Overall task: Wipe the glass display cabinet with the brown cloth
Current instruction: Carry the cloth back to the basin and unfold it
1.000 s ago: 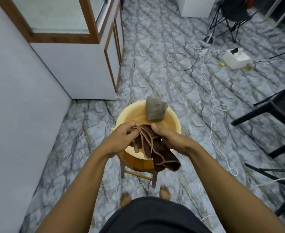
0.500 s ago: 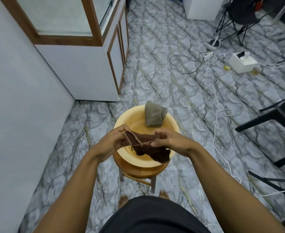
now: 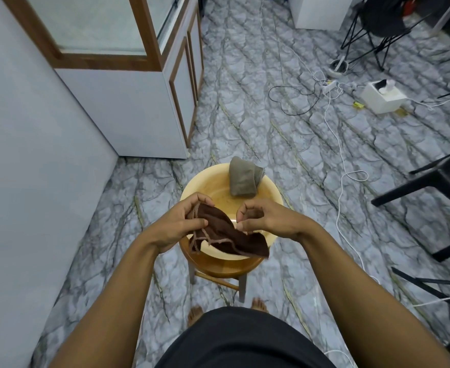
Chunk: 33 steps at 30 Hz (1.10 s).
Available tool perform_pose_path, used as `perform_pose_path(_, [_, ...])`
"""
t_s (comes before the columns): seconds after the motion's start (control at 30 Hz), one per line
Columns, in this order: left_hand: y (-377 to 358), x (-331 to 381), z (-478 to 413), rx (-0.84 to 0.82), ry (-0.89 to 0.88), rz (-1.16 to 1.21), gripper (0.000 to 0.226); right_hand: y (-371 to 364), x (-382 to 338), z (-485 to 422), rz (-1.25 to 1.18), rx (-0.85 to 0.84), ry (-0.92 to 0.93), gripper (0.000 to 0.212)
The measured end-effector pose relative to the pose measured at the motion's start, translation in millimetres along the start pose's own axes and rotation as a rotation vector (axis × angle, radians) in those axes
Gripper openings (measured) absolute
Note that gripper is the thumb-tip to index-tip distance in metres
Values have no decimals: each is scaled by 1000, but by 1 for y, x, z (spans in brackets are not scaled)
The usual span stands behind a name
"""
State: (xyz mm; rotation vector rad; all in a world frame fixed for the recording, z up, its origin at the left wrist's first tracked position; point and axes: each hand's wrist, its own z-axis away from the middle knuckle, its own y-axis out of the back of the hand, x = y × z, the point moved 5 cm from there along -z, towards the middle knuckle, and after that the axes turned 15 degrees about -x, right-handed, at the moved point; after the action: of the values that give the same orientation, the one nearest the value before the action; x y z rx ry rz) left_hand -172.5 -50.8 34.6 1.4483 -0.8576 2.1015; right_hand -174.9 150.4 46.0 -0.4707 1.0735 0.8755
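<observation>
The brown cloth (image 3: pixel 223 236) hangs stretched between my hands above a yellow basin (image 3: pixel 194 184). My left hand (image 3: pixel 181 224) grips its bunched left end. My right hand (image 3: pixel 261 220) pinches an edge near the cloth's middle, and the free corner droops toward the lower right. The glass display cabinet (image 3: pixel 104 30) stands at the upper left, with a brown wooden frame over a white base with doors.
The basin rests on a round wooden stool (image 3: pixel 218 266) and a grey-green folded cloth (image 3: pixel 242 180) lies over its far rim. A white wall is on the left. Cables (image 3: pixel 338 144), a white box (image 3: pixel 383 99) and black chair legs (image 3: pixel 431 181) lie to the right.
My hands have drawn apart and spread the brown cloth out; it was bunched between them before. The view has tilted so the basin sits lower in frame.
</observation>
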Motion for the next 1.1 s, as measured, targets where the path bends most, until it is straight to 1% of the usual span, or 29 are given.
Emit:
perform_pose_path(0.03, [-2,2,2,-20,-5,10,30,-2,1,1,5,-16,-20,12])
perform_pose_path(0.07, [-5,4,3,-43,2,5,31,-4,2,0,22,-28,-42,16])
perform_pose_path(0.17, [-14,5,3,-144,39,-65,38,-14,8,-9,109,-55,-45,41])
perform_pose_path(0.2, [-16,5,3,-169,38,-68,40,-18,10,-12,146,-60,-32,42])
perform_pose_path(0.3, [-16,8,5,-166,3,12,44,-27,15,-18,182,-59,-3,31])
perform_pose_path(0.33, [-13,9,7,-156,-8,40,45,-28,17,-17,155,-55,7,26])
perform_pose_path(0.43, [-3,7,11,-122,-8,64,47,-22,22,-11,55,-11,19,4])
perform_pose_path(0.5, [3,-1,12,-81,26,47,47,-17,25,-8,40,22,8,8])
perform_pose_path(0.57, [7,-12,12,-36,68,4,49,-16,30,-9,50,11,-17,12])
perform_pose_path(0.67, [15,-34,12,24,132,-146,51,-14,46,-12,129,4,-116,11])
perform_pose_path(0.77, [21,-56,11,83,240,-310,47,-10,62,-15,223,42,-229,18])
perform_pose_path(0.83, [18,-64,7,132,268,-422,43,-10,66,-17,298,83,-270,23])
perform_pose_path(0.97, [13,-64,0,303,247,-708,42,-11,73,-24,458,243,-285,27])
perform_pose_path(1.03, [13,-67,-3,318,302,-853,42,-13,75,-25,496,318,-253,28])
perform_pose_path(1.1, [12,-68,-3,278,412,-1005,44,-16,76,-25,527,358,-225,26])
